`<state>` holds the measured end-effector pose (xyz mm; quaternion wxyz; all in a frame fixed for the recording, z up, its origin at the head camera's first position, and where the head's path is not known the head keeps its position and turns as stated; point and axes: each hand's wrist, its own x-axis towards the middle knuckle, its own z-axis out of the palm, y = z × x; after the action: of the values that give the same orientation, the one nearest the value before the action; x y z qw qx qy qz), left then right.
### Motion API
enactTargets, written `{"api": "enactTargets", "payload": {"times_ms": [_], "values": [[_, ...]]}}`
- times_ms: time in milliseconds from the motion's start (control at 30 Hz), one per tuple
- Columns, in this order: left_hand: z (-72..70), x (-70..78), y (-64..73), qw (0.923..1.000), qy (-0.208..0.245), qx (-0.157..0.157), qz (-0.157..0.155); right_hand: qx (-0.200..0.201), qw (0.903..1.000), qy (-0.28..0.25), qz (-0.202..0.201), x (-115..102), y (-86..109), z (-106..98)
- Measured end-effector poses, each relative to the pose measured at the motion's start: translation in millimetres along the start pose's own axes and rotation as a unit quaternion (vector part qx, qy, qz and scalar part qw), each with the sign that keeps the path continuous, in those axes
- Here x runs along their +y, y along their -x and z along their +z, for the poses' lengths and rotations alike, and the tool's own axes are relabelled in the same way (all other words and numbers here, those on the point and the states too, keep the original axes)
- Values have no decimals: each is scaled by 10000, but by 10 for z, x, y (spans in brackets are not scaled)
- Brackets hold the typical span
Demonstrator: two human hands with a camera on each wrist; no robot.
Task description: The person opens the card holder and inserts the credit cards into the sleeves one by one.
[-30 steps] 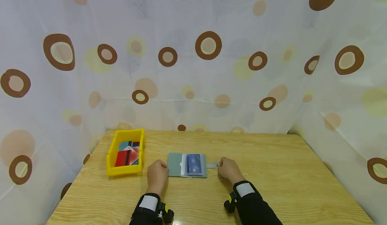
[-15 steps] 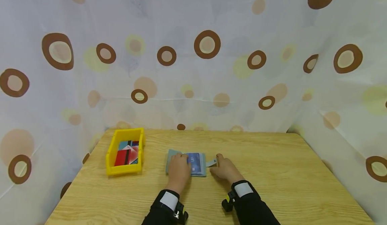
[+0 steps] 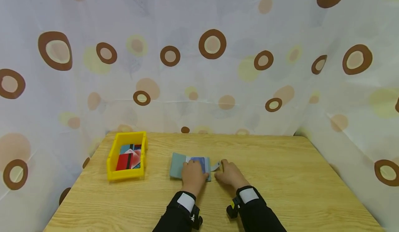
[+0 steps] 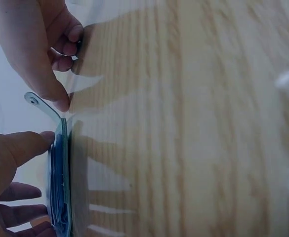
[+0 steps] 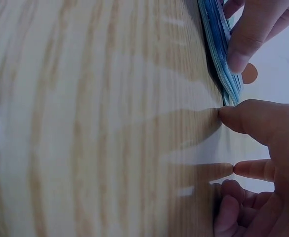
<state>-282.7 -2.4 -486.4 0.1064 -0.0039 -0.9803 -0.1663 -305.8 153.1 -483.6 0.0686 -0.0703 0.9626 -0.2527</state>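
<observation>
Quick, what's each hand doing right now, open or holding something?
Left hand: open, resting on the unfolded card holder.
Right hand: open, gripping nothing, close by the strap.

Bin (image 3: 126, 175) on left of table (image 3: 296, 183), cards (image 3: 124, 162) inside; card holder (image 3: 177, 166) right of it, left hand (image 3: 193, 177) on top; strap (image 3: 215, 166), then right hand (image 3: 231, 175), at holder's right; curtain (image 3: 187, 74) behind

Two hands (image 3: 192, 177) (image 3: 231, 174), one wallet (image 3: 178, 165), one bin (image 3: 126, 175), at least four binned cards (image 3: 122, 162), one table (image 3: 296, 180), two wrist cameras (image 3: 196, 218) (image 3: 232, 212)
</observation>
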Motion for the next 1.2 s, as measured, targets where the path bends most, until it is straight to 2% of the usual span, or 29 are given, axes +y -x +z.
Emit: {"api": "enactTargets", "payload": {"times_ms": [167, 300, 367, 467, 567, 600, 700, 767, 833, 967, 1033, 1200], "values": [[-1, 5, -29, 9996, 201, -62, -206, -33, 9999, 1, 112, 1, -4, 21], [-53, -21, -54, 9955, 790, -251, -461, -61, 9999, 18, 144, 5, -12, 31], [-109, -71, -64, 9898, 1273, -373, -517, -70, 9999, 16, 129, 4, -15, 34], [-220, -199, -77, 9747, 2096, -516, -581, -76, 9999, -7, 116, 4, -19, 42], [-315, -369, -77, 9643, 2528, -413, -677, -109, 9999, 2, 134, 3, -19, 37], [-340, -428, -74, 9636, 2556, -316, -717, -119, 9998, -11, 146, 4, -18, 33], [-375, -604, -55, 9719, 2221, 118, -772, -177, 9996, -67, 192, 8, -11, 6], [-378, -703, -39, 9750, 2020, 247, -886, -237, 9993, -165, 229, 12, -3, -16], [-366, -780, -15, 9750, 1933, 201, -1073, -317, 9988, -271, 269, 16, 5, -30], [-318, -866, 25, 9669, 2081, -58, -1478, -459, 9973, -469, 316, 21, 26, -35], [-299, -882, 30, 9656, 2083, -43, -1555, -469, 9970, -543, 296, 25, 27, -28], [-280, -894, 2, 9698, 1894, 12, -1538, -403, 9968, -624, 293, 32, 5, -5]]}}
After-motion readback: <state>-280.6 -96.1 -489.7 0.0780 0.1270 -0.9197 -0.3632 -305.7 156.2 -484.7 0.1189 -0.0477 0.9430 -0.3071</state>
